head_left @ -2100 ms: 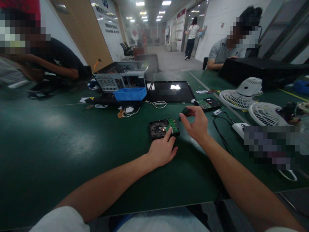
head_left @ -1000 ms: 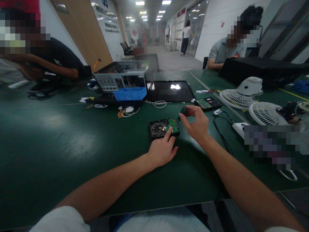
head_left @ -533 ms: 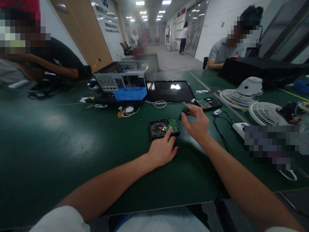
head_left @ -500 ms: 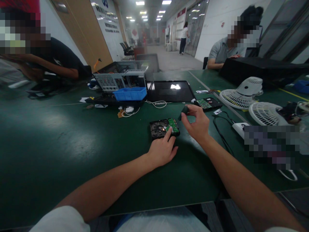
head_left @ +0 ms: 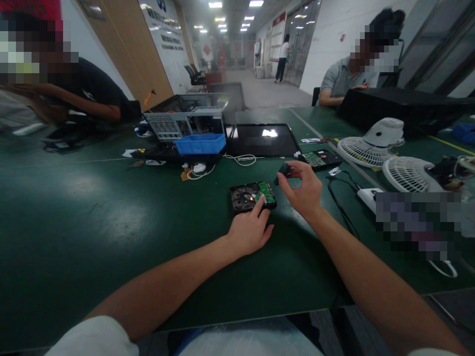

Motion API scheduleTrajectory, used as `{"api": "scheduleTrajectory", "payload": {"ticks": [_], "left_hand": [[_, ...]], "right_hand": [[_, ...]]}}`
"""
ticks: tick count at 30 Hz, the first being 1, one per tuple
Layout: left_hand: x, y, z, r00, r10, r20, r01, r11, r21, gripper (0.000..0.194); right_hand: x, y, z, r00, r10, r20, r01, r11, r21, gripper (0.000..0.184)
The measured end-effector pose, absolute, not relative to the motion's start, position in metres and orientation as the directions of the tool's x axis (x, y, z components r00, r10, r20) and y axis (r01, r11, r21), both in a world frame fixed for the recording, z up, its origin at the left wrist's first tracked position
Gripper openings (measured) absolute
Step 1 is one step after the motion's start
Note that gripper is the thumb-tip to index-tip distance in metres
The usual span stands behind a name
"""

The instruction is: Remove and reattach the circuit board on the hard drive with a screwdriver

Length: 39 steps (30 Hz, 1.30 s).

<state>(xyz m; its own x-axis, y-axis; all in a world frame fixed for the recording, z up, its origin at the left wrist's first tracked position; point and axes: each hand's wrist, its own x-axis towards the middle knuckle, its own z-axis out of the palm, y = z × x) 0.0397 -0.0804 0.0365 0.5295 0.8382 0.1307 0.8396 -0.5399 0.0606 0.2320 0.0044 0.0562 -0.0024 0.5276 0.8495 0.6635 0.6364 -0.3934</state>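
Observation:
A black hard drive point(head_left: 247, 196) with a green circuit board lies on the green table point(head_left: 92, 222) in front of me. My left hand point(head_left: 249, 228) rests at its near edge, index finger stretched onto the green board, the other fingers curled. Just right of the drive, my right hand point(head_left: 303, 190) is raised a little, thumb and fingers pinched on a small dark object point(head_left: 284, 170) that I cannot name.
A second drive point(head_left: 319, 159) lies behind my right hand. An open computer case point(head_left: 185, 121) with a blue bin point(head_left: 200, 144), a black panel point(head_left: 262, 140), two white fans point(head_left: 371, 143), cables and a white power strip point(head_left: 369, 198) surround the spot. Other people sit at the left and far right.
My right hand has shifted slightly and turned the small dark object between its fingers. My left hand and the drive have stayed put. A person in the corridor has walked farther away.

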Motion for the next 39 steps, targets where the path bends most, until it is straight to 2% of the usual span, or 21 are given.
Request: {"api": "scheduleTrajectory", "payload": {"ticks": [12, 23, 30, 39], "left_hand": [[0.0392, -0.0799, 0.0337, 0.528, 0.835, 0.152, 0.837, -0.542, 0.070, 0.042], [0.0396, -0.0798, 0.0340, 0.528, 0.838, 0.135, 0.842, -0.538, 0.045, 0.043], [0.0393, -0.0795, 0.0337, 0.533, 0.833, 0.144, 0.836, -0.545, 0.057, 0.042], [0.0400, -0.0804, 0.0355, 0.524, 0.840, 0.139, 0.843, -0.535, 0.057, 0.043]], "right_hand": [[0.2336, 0.0040, 0.0613, -0.053, 0.463, 0.885, 0.674, 0.670, -0.311, 0.027], [0.2315, 0.0008, 0.0604, -0.074, 0.498, 0.864, 0.674, 0.663, -0.324, 0.033], [0.2318, 0.0008, 0.0616, -0.047, 0.527, 0.849, 0.681, 0.638, -0.359, 0.030], [0.2312, -0.0008, 0.0644, -0.107, 0.527, 0.843, 0.660, 0.672, -0.336, 0.035]]}}
